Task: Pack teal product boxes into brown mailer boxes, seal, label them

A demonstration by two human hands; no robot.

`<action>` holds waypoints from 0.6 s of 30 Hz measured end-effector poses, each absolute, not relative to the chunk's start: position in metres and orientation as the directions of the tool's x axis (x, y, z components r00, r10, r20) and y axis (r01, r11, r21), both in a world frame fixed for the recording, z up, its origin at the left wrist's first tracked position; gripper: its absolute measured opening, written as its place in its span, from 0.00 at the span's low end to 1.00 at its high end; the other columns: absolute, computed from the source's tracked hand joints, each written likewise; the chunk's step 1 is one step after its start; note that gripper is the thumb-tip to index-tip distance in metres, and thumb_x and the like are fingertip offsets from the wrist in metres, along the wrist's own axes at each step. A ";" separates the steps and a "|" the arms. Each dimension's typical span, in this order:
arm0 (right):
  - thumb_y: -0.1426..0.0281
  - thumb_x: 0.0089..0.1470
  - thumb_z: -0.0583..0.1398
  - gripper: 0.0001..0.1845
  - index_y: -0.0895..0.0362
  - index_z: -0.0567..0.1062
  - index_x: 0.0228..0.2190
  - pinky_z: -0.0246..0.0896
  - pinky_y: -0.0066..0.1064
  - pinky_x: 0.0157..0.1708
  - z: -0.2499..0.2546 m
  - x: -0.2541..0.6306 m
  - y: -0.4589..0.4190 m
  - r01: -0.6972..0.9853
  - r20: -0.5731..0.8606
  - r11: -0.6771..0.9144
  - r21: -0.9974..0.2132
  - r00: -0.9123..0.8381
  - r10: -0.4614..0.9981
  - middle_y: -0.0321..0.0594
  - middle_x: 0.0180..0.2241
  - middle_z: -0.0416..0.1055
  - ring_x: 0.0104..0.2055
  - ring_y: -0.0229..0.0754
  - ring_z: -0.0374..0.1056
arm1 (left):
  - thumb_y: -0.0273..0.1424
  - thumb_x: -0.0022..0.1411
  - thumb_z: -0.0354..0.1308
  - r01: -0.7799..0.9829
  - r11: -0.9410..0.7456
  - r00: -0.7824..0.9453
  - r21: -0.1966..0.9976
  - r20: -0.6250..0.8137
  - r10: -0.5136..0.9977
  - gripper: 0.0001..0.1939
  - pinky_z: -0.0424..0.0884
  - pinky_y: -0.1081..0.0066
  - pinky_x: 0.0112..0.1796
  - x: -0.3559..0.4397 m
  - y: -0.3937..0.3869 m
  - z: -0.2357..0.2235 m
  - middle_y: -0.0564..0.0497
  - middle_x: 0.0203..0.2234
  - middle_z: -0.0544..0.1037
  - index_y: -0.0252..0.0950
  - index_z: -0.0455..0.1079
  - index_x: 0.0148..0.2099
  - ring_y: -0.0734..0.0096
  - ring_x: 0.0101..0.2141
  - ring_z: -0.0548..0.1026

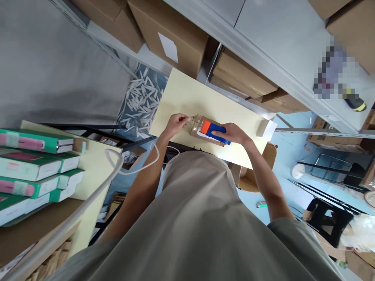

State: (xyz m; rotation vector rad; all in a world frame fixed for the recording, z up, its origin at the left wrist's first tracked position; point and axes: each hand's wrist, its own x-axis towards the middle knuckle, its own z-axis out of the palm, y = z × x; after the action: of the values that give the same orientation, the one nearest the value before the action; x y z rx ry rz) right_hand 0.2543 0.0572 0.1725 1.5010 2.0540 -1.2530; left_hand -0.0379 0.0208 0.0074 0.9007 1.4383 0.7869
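Observation:
On the cream tabletop lies a flat brown cardboard piece. Resting over it is a blue and orange block-like item with a white edge; its exact kind is unclear. My right hand grips the blue end, thumb across its top. My left hand is closed in a pinch at the other side, at the end of a shiny clear film that reaches toward the cardboard. Whether this film is tape or a plastic bag, I cannot tell.
Cardboard boxes fill the shelf behind the table. Green and white cartons are stacked at left, near a white cable. White strips lie beyond the table's left end. An open carton stands below its right side.

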 end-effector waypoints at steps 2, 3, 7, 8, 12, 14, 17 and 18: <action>0.28 0.60 0.56 0.41 0.54 0.70 0.26 0.52 0.33 0.30 0.170 0.252 0.061 0.886 -0.683 0.080 -0.456 -0.406 0.607 0.39 0.26 0.72 0.28 0.40 0.65 | 0.40 0.63 0.69 0.045 0.491 -0.002 0.870 -0.492 0.871 0.13 0.65 0.70 0.29 -0.033 0.017 -0.007 0.52 0.24 0.76 0.34 0.79 0.37 0.72 0.25 0.69; 0.28 0.60 0.56 0.41 0.54 0.70 0.26 0.52 0.33 0.30 0.169 0.251 0.062 0.889 -0.691 0.080 -0.451 -0.405 0.599 0.39 0.25 0.71 0.28 0.40 0.65 | 0.41 0.62 0.69 0.025 0.500 -0.002 0.866 -0.500 0.866 0.14 0.66 0.70 0.29 -0.029 0.016 -0.013 0.51 0.24 0.76 0.35 0.79 0.36 0.72 0.26 0.70; 0.28 0.61 0.56 0.41 0.54 0.69 0.26 0.51 0.33 0.30 0.169 0.248 0.065 0.894 -0.708 0.073 -0.442 -0.398 0.584 0.39 0.25 0.71 0.28 0.40 0.64 | 0.49 0.63 0.70 -0.041 0.519 -0.010 0.854 -0.520 0.854 0.20 0.70 0.68 0.32 -0.014 0.007 -0.029 0.47 0.30 0.79 0.36 0.77 0.37 0.68 0.30 0.73; 0.29 0.61 0.56 0.41 0.54 0.69 0.25 0.51 0.33 0.30 0.169 0.247 0.065 0.895 -0.708 0.074 -0.440 -0.396 0.585 0.39 0.25 0.71 0.28 0.40 0.64 | 0.51 0.64 0.69 -0.044 0.510 -0.024 0.859 -0.511 0.859 0.21 0.71 0.68 0.33 -0.011 0.004 -0.032 0.46 0.31 0.80 0.36 0.77 0.39 0.68 0.31 0.74; 0.30 0.62 0.56 0.40 0.54 0.70 0.26 0.52 0.34 0.31 0.169 0.246 0.064 0.899 -0.706 0.089 -0.428 -0.394 0.588 0.40 0.26 0.72 0.29 0.41 0.65 | 0.53 0.64 0.68 0.050 0.467 -0.120 0.883 -0.459 0.880 0.26 0.74 0.66 0.39 -0.005 -0.008 -0.034 0.42 0.45 0.81 0.37 0.78 0.53 0.66 0.36 0.76; 0.30 0.62 0.56 0.39 0.54 0.71 0.26 0.52 0.34 0.31 0.168 0.246 0.063 0.901 -0.705 0.095 -0.423 -0.393 0.590 0.41 0.27 0.74 0.30 0.41 0.67 | 0.53 0.64 0.69 0.108 0.473 -0.192 0.875 -0.448 0.873 0.32 0.74 0.65 0.41 -0.006 -0.012 -0.028 0.41 0.51 0.80 0.39 0.75 0.63 0.66 0.37 0.76; 0.31 0.63 0.56 0.39 0.55 0.73 0.28 0.53 0.33 0.31 0.166 0.248 0.063 0.900 -0.698 0.113 -0.421 -0.402 0.593 0.43 0.29 0.75 0.31 0.42 0.69 | 0.54 0.69 0.63 0.167 0.395 -0.277 0.903 -0.342 0.898 0.31 0.74 0.65 0.44 -0.002 -0.011 -0.008 0.42 0.52 0.80 0.40 0.75 0.64 0.66 0.40 0.77; 0.31 0.64 0.56 0.39 0.55 0.73 0.28 0.53 0.33 0.31 0.166 0.249 0.062 0.899 -0.697 0.121 -0.420 -0.406 0.591 0.44 0.29 0.76 0.31 0.42 0.69 | 0.53 0.70 0.62 0.195 0.360 -0.282 0.913 -0.299 0.912 0.28 0.74 0.66 0.44 0.001 -0.010 -0.001 0.43 0.50 0.81 0.40 0.76 0.62 0.66 0.40 0.77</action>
State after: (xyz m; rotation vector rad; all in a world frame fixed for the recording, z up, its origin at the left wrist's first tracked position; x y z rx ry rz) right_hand 0.2486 0.0624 0.1657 1.4477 2.0471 -1.1829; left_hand 0.0015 -0.0099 -0.0010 0.9880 1.7155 0.9929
